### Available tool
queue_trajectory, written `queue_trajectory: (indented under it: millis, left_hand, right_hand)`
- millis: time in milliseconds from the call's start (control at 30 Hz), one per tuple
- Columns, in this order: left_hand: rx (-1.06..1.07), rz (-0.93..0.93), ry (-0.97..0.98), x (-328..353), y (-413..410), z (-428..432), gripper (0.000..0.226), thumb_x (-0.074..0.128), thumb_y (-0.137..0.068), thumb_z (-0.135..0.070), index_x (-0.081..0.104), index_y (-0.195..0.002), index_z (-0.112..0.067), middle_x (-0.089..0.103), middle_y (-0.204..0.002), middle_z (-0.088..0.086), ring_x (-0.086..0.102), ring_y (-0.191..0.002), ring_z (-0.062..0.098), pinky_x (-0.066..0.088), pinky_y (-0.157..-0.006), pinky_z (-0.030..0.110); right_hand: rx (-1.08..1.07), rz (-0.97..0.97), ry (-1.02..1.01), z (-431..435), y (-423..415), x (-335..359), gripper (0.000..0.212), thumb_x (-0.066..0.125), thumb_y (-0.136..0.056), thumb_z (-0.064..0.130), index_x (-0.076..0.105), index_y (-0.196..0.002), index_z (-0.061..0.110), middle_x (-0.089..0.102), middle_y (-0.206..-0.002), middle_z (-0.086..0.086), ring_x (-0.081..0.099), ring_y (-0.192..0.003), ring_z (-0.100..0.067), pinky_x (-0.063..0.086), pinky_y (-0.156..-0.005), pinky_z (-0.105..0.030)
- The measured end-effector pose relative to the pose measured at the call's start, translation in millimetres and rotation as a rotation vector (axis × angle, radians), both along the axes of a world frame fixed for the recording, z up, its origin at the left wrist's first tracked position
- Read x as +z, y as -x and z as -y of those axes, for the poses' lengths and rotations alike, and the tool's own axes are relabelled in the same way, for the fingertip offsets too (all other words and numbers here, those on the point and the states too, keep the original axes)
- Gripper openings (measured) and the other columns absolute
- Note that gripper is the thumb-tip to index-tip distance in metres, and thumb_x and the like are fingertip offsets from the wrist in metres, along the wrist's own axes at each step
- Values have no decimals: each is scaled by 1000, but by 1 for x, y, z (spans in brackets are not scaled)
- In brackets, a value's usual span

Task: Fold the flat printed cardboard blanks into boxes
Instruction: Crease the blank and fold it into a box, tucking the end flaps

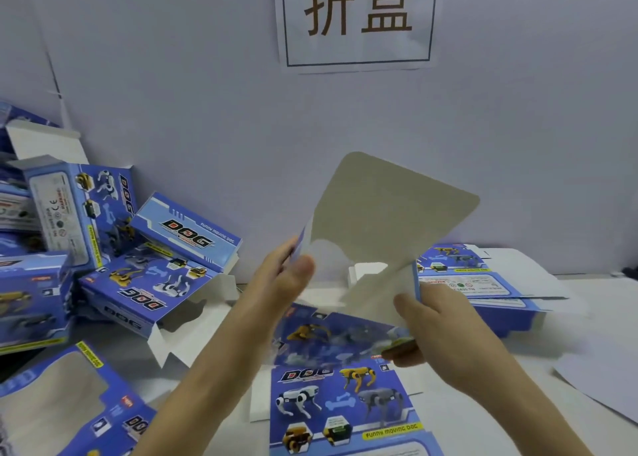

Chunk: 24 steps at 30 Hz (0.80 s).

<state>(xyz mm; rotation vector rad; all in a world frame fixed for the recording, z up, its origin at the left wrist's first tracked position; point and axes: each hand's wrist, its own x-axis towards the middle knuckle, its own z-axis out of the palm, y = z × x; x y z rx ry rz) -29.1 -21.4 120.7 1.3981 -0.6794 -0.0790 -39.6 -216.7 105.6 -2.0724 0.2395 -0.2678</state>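
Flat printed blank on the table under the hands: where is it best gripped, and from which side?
Probably its white side flap, pinched from the left: the flat blank lies printed side up, and that flap juts past the panel as a free edge, clear of the raised blank.

A: Status of the held blank?
B: Centre, off the table. Grey unprinted flap with rounded corners points to 12. The blue printed panel below it is blurred.
A: Others?
B: The flat blank at 6 lies print side up: robot dogs, "DOG" logo. The stack of flat blanks sits at 3. The folded boxes are piled at 9, tilted, end flaps open. There's a windowed piece at 7; can't tell if it's folded.
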Motion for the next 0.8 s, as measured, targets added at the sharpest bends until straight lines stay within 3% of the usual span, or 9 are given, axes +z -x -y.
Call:
queue_trajectory:
  millis: [67, 100, 167, 233, 333, 433, 567, 700, 800]
  left_hand:
    - [183, 91, -85, 6, -11, 5, 176, 22, -3, -105, 40, -136, 8, 54, -124, 25, 60, -111, 20, 46, -76, 15]
    - [219, 91, -53, 10, -13, 6, 173, 23, -6, -106, 43, -132, 11, 58, -109, 19, 65, -91, 11, 45, -67, 12]
    - [142, 76, -86, 13, -16, 8, 89, 10, -91, -69, 56, -118, 3, 63, -78, 5, 62, -61, 8, 48, -63, 23]
    - [236, -48, -61, 10, -25, 16, 17, 47, -94, -18, 60, -105, -17, 68, -75, -1, 65, -63, 8, 51, -75, 42]
    - [231, 90, -40, -9, -25, 7, 33, 64, -77, -33, 62, -102, -53, 70, -103, -18, 65, -93, 0, 48, -77, 18]
    - [452, 219, -78, -15, -26, 9, 20, 55, -93, -38, 63, -87, -55, 63, -84, -34, 58, -82, -15, 39, -60, -2]
    - [672, 347, -181, -22, -30, 11, 29, 42, -97, -35, 49, -72, -22, 46, -60, -4, 43, -53, 1, 35, -50, 12]
    - [788, 447, -257, -26, -26, 14, 35, 43, -99, -16, 41, -67, -30, 52, -54, -22, 47, -54, -1, 36, -52, 8]
    - [811, 535, -272, -23, -21, 16, 40, 45, -98, -16, 36, -64, -35, 52, -56, -25, 48, -54, -2, 34, -51, 5]
  right_hand:
    - [-11, 59, 90, -4, 6, 4, 28, 37, -97, 17, 57, -83, 3, 68, -76, -13, 70, -59, -22, 59, -63, -43]
    - [-12, 85, 133, -6, 8, 5, 29, 37, -98, 19, 56, -81, 4, 67, -76, -12, 69, -60, -23, 58, -64, -44]
    - [-7, 119, 245, -9, 12, 7, 31, 37, -99, 21, 53, -79, 4, 64, -73, -9, 65, -67, -25, 55, -70, -49]
    - [-8, 126, 325, -14, 13, 8, 31, 34, -100, 23, 51, -80, 8, 62, -81, -12, 63, -80, -30, 52, -75, -51]
    - [-18, 151, 352, -22, 14, 7, 31, 33, -101, 28, 46, -75, 18, 61, -83, -9, 63, -81, -27, 52, -74, -48]
    - [-31, 192, 394, -26, 16, 7, 33, 36, -100, 31, 38, -69, 23, 55, -71, 2, 57, -73, -19, 49, -65, -38]
    - [19, 216, 351, -29, 19, 10, 35, 32, -100, 34, 38, -68, 22, 54, -73, -2, 59, -76, -25, 50, -68, -44]
    - [-27, 230, 269, -30, 19, 9, 20, 58, -91, 11, 45, -75, 11, 45, -71, -1, 46, -66, -23, 38, -48, -34]
    - [-72, 244, 264, -24, 14, 4, 23, 44, -97, 24, 47, -77, 13, 57, -73, -1, 57, -71, -22, 52, -65, -45]
